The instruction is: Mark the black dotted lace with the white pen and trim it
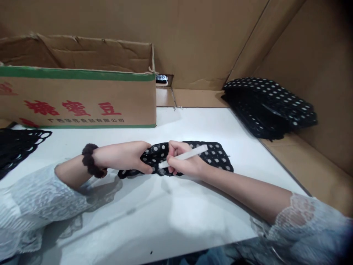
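A black strip of material with rows of pale round dots (215, 154) lies flat on the white table, running left to right under both hands. My left hand (127, 156), with a dark fluffy band at the wrist, grips the strip's left part, thumb on the near side and fingers toward the far edge; the material puckers between them. In my right hand (186, 162) is a slim white pen-shaped tool (193, 152), pinched between thumb and fingers. Its lower end points left and down onto the strip near my left thumb. Whether the tip touches the material I cannot tell.
An open cardboard box (132, 99) with a green rim and red lettering stands at the back left. Black openwork material (19, 145) lies at the left edge. A stack of black dotted pieces (270, 105) rests at the back right. Cardboard walls (198, 44) enclose the white table (154, 221).
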A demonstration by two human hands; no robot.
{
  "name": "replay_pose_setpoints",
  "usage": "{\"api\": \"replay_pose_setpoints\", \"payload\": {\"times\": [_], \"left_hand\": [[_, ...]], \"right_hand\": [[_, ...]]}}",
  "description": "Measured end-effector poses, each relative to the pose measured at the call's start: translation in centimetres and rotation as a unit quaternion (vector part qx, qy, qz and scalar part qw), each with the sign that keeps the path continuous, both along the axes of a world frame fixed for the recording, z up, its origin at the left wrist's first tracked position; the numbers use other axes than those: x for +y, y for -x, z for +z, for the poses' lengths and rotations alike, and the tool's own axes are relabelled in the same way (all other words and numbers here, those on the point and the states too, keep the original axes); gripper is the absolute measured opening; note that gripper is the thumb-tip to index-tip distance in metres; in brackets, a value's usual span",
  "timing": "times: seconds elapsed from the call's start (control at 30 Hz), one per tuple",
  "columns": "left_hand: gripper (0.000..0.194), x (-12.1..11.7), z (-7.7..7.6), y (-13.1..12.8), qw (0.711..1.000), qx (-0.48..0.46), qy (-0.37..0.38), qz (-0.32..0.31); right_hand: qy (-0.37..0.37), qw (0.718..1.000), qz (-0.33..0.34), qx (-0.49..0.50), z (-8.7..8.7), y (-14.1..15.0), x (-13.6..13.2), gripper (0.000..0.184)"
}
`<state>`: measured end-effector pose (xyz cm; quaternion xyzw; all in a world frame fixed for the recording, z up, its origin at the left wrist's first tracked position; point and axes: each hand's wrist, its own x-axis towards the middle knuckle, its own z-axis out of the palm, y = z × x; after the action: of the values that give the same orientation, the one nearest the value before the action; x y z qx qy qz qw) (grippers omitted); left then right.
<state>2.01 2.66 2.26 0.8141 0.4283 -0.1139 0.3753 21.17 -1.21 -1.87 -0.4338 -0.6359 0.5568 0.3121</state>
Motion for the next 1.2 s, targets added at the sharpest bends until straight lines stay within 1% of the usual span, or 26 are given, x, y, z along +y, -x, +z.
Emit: {"api": "replay_pose_setpoints", "payload": {"times": [0.17, 0.23, 0.37, 0.5, 0.57, 0.67, 0.73, 0.8, 0.87, 0.93, 0.97, 1.07, 1.13, 1.2], "left_hand": [[0.028, -0.2, 0.2, -0.1, 0.999, -0.012, 0.024, 0.019], [0.026, -0.1, 0.3, 0.0, 0.999, -0.014, 0.044, 0.026], [0.024, 0.1, 0.2, 0.2, 0.994, -0.044, 0.099, 0.029], [0.024, 0.3, -0.3, 0.1, 0.976, -0.093, 0.185, 0.062], [0.020, 0.3, -0.4, 0.1, 0.968, -0.111, 0.215, 0.067], [0.018, 0.2, -0.3, 0.0, 0.963, -0.123, 0.230, 0.073], [0.016, -0.1, -0.2, -0.1, 0.956, -0.128, 0.247, 0.091], [0.014, -0.6, 0.0, -0.4, 0.949, -0.133, 0.263, 0.115], [0.013, -1.3, 0.1, -0.8, 0.946, -0.131, 0.261, 0.141], [0.011, -2.2, 0.0, -1.2, 0.951, -0.131, 0.227, 0.162], [0.011, -2.6, -0.2, -1.3, 0.955, -0.131, 0.202, 0.170], [0.012, -3.9, -1.0, -1.4, 0.964, -0.135, 0.130, 0.188], [0.016, -4.3, -1.3, -1.3, 0.965, -0.139, 0.117, 0.190], [0.015, -4.1, -1.2, -1.1, 0.968, -0.143, 0.124, 0.164]], "right_hand": [[-0.008, 1.000, 0.018, 0.012, -0.1, -0.2, 0.1, 0.012], [-0.014, 0.999, 0.023, 0.023, -0.1, -0.3, 0.1, 0.012], [-0.004, 0.998, 0.015, 0.054, 0.0, -0.3, 0.3, 0.013], [0.021, 0.997, 0.003, 0.077, 0.0, -0.3, 0.5, 0.014], [0.009, 0.998, 0.014, 0.064, 0.0, -0.3, 0.4, 0.014], [-0.012, 0.999, 0.031, 0.034, -0.1, -0.3, 0.2, 0.012], [-0.029, 0.999, 0.040, 0.019, -0.1, -0.4, 0.1, 0.011], [-0.067, 0.996, 0.055, -0.003, -0.1, -0.4, 0.0, 0.011], [-0.131, 0.988, 0.070, -0.040, 0.0, -0.3, -0.1, 0.012], [-0.191, 0.974, 0.078, -0.091, 0.1, -0.1, -0.3, 0.012], [-0.210, 0.967, 0.079, -0.117, 0.2, 0.1, -0.5, 0.013], [-0.225, 0.952, 0.083, -0.189, 0.5, 0.4, -1.0, 0.014], [-0.241, 0.941, 0.088, -0.221, 0.6, 0.5, -1.3, 0.014], [-0.256, 0.936, 0.085, -0.227, 0.5, 0.6, -1.4, 0.014]]}}
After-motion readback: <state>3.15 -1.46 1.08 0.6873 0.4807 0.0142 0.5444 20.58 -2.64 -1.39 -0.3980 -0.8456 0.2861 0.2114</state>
